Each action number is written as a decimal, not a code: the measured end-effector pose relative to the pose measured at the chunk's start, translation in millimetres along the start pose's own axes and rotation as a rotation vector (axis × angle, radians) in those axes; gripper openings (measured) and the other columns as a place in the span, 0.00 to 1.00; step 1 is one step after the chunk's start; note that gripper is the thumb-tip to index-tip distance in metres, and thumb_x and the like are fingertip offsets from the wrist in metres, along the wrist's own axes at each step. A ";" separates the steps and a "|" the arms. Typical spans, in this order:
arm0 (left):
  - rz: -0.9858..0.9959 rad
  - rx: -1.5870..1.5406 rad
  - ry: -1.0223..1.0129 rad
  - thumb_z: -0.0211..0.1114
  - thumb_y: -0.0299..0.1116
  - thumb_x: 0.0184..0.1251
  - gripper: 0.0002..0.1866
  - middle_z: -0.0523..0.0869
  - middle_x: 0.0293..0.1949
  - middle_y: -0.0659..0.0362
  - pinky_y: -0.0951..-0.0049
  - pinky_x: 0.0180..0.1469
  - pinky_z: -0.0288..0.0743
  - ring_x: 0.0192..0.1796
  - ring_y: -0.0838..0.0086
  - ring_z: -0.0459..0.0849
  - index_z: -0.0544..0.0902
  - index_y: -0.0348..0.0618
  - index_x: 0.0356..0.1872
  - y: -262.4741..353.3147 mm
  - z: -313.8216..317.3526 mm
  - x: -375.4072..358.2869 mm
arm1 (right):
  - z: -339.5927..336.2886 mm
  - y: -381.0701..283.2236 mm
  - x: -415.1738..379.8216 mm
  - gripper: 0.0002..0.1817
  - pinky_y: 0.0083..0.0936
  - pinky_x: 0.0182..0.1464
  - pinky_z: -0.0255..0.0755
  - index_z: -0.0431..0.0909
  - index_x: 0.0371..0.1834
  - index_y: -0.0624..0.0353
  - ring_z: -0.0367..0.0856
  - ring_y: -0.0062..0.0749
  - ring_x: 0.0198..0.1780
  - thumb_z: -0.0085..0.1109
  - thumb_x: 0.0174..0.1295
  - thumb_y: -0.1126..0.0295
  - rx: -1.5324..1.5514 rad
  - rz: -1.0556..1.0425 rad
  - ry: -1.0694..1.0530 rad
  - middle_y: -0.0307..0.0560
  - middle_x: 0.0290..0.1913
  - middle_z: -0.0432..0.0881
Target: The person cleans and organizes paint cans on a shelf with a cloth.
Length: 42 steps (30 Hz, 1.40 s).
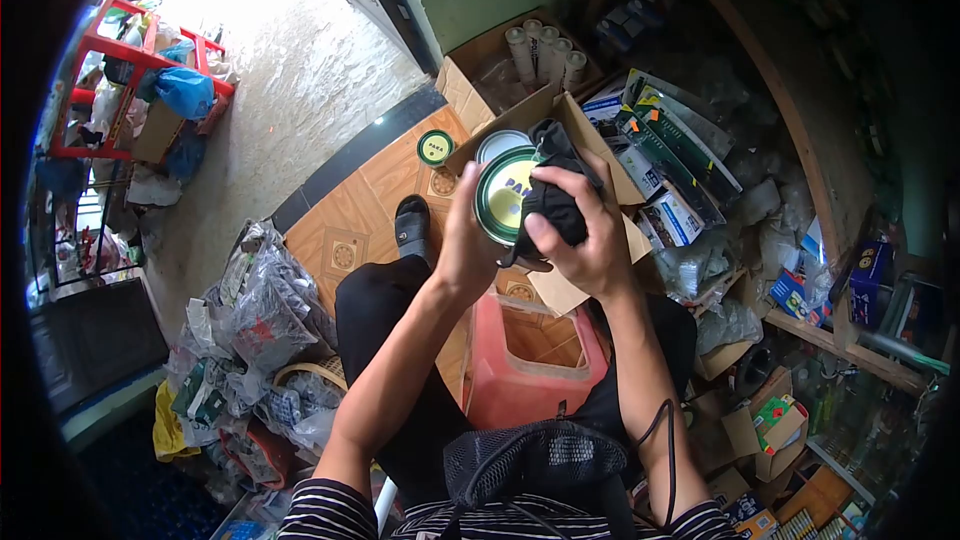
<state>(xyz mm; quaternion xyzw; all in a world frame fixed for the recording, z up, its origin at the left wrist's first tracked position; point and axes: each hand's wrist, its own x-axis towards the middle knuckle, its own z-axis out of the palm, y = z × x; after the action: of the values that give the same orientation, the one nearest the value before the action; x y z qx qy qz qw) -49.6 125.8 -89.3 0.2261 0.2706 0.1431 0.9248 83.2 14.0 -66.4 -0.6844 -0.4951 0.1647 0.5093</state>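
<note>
A round can [503, 202] with a green rim and a yellow lid lettered "PAKA" is held up in front of me. My left hand [464, 245] grips it along its left side, the thumb near the rim. A bunched black cloth [556, 202] is in my right hand [590, 235], pressed against the can's right part and covering some of the lettering. Behind the can, an open cardboard box [600, 145] holds another can with a pale top [503, 146]. A smaller green and yellow can [435, 147] stands on the tiled floor to the left.
Below my hands is a red plastic stool [530, 380] between my legs. White tubes [545, 52] stand in a carton at the back. Packaged goods [680, 140] crowd the right side. Plastic-wrapped items [265, 290] pile up on the left, near a red rack [140, 60] by the doorway.
</note>
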 end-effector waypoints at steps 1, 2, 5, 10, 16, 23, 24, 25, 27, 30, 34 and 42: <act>0.001 -0.146 0.001 0.40 0.67 0.83 0.37 0.78 0.69 0.49 0.46 0.47 0.92 0.65 0.57 0.85 0.65 0.49 0.77 0.5 0.0 1.2 | -1.0 0.1 3.8 0.20 0.46 0.71 0.70 0.82 0.62 0.57 0.76 0.59 0.68 0.61 0.69 0.65 0.034 0.038 0.001 0.62 0.65 0.75; 0.008 0.019 -0.092 0.37 0.67 0.83 0.38 0.76 0.72 0.49 0.42 0.50 0.91 0.70 0.54 0.81 0.63 0.50 0.79 6.2 -3.0 -0.4 | -2.0 4.5 7.6 0.19 0.46 0.71 0.71 0.83 0.61 0.58 0.76 0.58 0.68 0.59 0.68 0.65 0.111 0.073 0.013 0.63 0.64 0.76; 0.230 0.255 0.061 0.43 0.58 0.86 0.31 0.77 0.68 0.52 0.45 0.50 0.92 0.69 0.58 0.81 0.63 0.51 0.79 -3.1 1.0 9.4 | -3.7 15.7 10.3 0.19 0.52 0.75 0.67 0.84 0.60 0.59 0.73 0.62 0.72 0.53 0.69 0.71 -0.188 -0.125 -0.019 0.62 0.67 0.78; 0.335 0.394 0.095 0.46 0.45 0.90 0.24 0.78 0.67 0.53 0.70 0.70 0.73 0.68 0.72 0.77 0.68 0.45 0.77 -13.5 -7.5 12.4 | 14.8 -3.2 2.0 0.28 0.52 0.82 0.57 0.68 0.80 0.55 0.66 0.54 0.80 0.51 0.79 0.61 -0.381 -0.208 -0.153 0.58 0.76 0.73; 0.182 -0.056 0.127 0.58 0.54 0.81 0.25 0.87 0.57 0.53 0.65 0.65 0.81 0.56 0.65 0.88 0.79 0.46 0.65 -18.4 -24.4 19.1 | 7.8 -6.9 -4.9 0.33 0.43 0.67 0.75 0.85 0.64 0.47 0.84 0.51 0.61 0.73 0.51 0.80 -0.230 -0.290 -0.253 0.51 0.60 0.86; 0.429 -0.125 0.294 0.62 0.51 0.78 0.28 0.82 0.65 0.52 0.53 0.64 0.84 0.66 0.59 0.84 0.74 0.45 0.69 30.0 -84.6 36.5 | -25.1 0.6 -12.6 0.25 0.32 0.53 0.83 0.85 0.62 0.53 0.89 0.41 0.51 0.68 0.60 0.80 -0.019 -0.026 0.031 0.51 0.52 0.89; 0.485 -0.049 0.450 0.61 0.51 0.79 0.27 0.81 0.67 0.51 0.49 0.64 0.83 0.67 0.57 0.82 0.73 0.47 0.70 33.8 -99.1 39.6 | -31.7 4.2 -11.2 0.22 0.30 0.55 0.82 0.84 0.62 0.55 0.89 0.38 0.52 0.67 0.63 0.79 -0.010 0.050 0.095 0.51 0.54 0.89; 0.538 0.029 0.606 0.60 0.50 0.79 0.27 0.80 0.68 0.50 0.45 0.65 0.83 0.68 0.54 0.81 0.73 0.49 0.71 37.0 -114.3 42.3 | -37.5 6.6 -9.7 0.20 0.27 0.56 0.81 0.84 0.62 0.56 0.89 0.35 0.53 0.66 0.66 0.78 -0.002 0.125 0.158 0.50 0.55 0.89; 0.476 -0.109 0.625 0.61 0.46 0.79 0.23 0.78 0.68 0.50 0.38 0.60 0.85 0.66 0.51 0.82 0.71 0.55 0.69 29.0 -182.6 63.3 | -49.9 4.5 -3.5 0.17 0.24 0.58 0.78 0.83 0.62 0.61 0.86 0.26 0.53 0.66 0.71 0.73 0.031 0.255 0.207 0.47 0.55 0.89; 0.337 -0.216 0.783 0.60 0.42 0.80 0.21 0.77 0.66 0.47 0.34 0.56 0.88 0.62 0.48 0.84 0.69 0.55 0.68 0.6 -281.4 105.2 | -53.0 16.9 -3.3 0.16 0.22 0.54 0.76 0.83 0.58 0.66 0.82 0.24 0.48 0.66 0.73 0.69 0.213 0.375 0.337 0.43 0.49 0.86; 0.137 0.054 1.025 0.61 0.45 0.78 0.23 0.83 0.53 0.39 0.54 0.30 0.92 0.45 0.49 0.90 0.75 0.40 0.64 -50.3 -338.5 133.5 | -56.9 23.9 -4.2 0.32 0.23 0.44 0.71 0.86 0.40 0.67 0.81 0.25 0.40 0.40 0.85 0.50 0.003 0.343 0.349 0.43 0.35 0.87; 0.167 -0.007 0.920 0.70 0.36 0.73 0.38 0.69 0.71 0.47 0.38 0.55 0.82 0.60 0.50 0.80 0.57 0.65 0.77 -96.1 -362.9 170.4 | -37.7 42.7 -2.5 0.35 0.26 0.44 0.77 0.85 0.37 0.67 0.86 0.30 0.37 0.38 0.83 0.46 0.124 0.493 0.235 0.47 0.35 0.89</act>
<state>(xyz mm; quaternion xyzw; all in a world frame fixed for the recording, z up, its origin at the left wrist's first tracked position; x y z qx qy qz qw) -102.6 233.0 -483.9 0.1570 0.6330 0.3034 0.6947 131.3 -7.8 -87.7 -0.7661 -0.2401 0.2331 0.5487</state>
